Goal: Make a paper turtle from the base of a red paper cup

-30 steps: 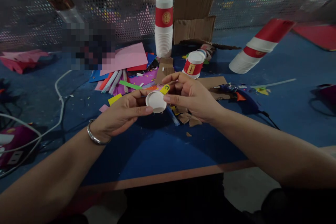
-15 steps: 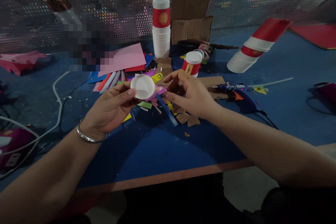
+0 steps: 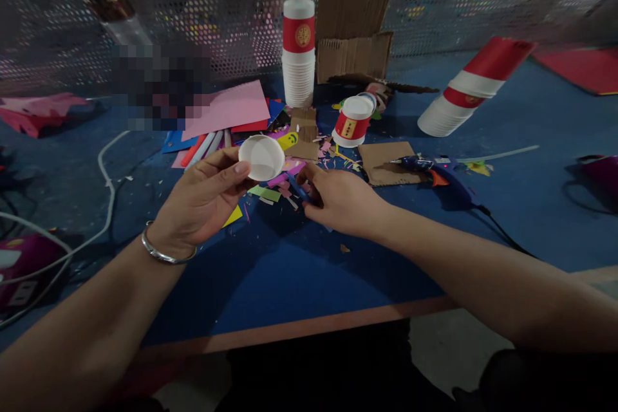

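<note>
the left hand pinched the cup; right of it, the nearer right hand curled over the blue stick, which slanted away leftward; whether gripped, i couldn't tell.

Head cam faces fwd/down over tbl

"What's in the left hand?"
"A white cup, a yellow smiley strip at its rim."
"And the right hand?"
"Curled at a blue stick; 1 cup stack stands farther back."
</note>
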Available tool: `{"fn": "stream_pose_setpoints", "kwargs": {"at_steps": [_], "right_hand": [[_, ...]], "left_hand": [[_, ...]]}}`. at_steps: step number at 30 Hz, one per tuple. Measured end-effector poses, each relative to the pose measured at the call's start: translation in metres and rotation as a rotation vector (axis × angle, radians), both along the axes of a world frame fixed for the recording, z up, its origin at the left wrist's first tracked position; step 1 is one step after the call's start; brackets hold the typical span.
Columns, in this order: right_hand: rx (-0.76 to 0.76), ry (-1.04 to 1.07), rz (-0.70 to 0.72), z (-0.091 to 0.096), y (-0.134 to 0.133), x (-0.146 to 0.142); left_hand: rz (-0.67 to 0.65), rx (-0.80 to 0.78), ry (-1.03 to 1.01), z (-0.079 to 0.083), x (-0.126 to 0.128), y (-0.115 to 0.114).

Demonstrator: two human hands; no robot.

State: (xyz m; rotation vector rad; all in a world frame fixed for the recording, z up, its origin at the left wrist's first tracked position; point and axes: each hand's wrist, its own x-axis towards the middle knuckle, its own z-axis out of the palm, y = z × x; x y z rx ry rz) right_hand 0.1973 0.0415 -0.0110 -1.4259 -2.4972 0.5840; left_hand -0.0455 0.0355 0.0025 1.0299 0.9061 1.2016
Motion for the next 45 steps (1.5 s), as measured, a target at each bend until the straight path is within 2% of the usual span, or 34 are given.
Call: {"fn": "stream_pose_setpoints", "kwargs": {"at_steps": [6, 11, 16, 24, 30, 36, 45], "right_hand": [[-0.031, 0.027, -0.001, 0.007, -0.009, -0.004], [-0.108, 0.113, 0.111, 0.013, -0.015, -0.006], [0.031, -0.015, 0.053, 0.007, -0.002, 0.002], [0.033, -0.097, 0.075, 0.004, 0.009, 0.010], [0.097, -0.055, 0.083, -0.005, 0.012, 0.003], [0.136, 0.010, 0.170, -0.015, 0.020, -0.004], [0.079, 0.106, 0.161, -0.011, 0.020, -0.007]], "left_hand": [[0.023, 0.001, -0.021, -0.001, 0.000, 0.001], [0.019, 0.005, -0.022, -0.002, 0.000, 0.002], [0.025, -0.017, -0.027, -0.004, -0.001, 0.003], [0.049, -0.049, -0.043, -0.006, -0.003, 0.006], [0.057, -0.082, -0.047, -0.009, -0.003, 0.008], [0.050, -0.116, -0.072, -0.007, 0.001, 0.007], [0.114, -0.138, -0.070, -0.001, 0.007, 0.004]]}}
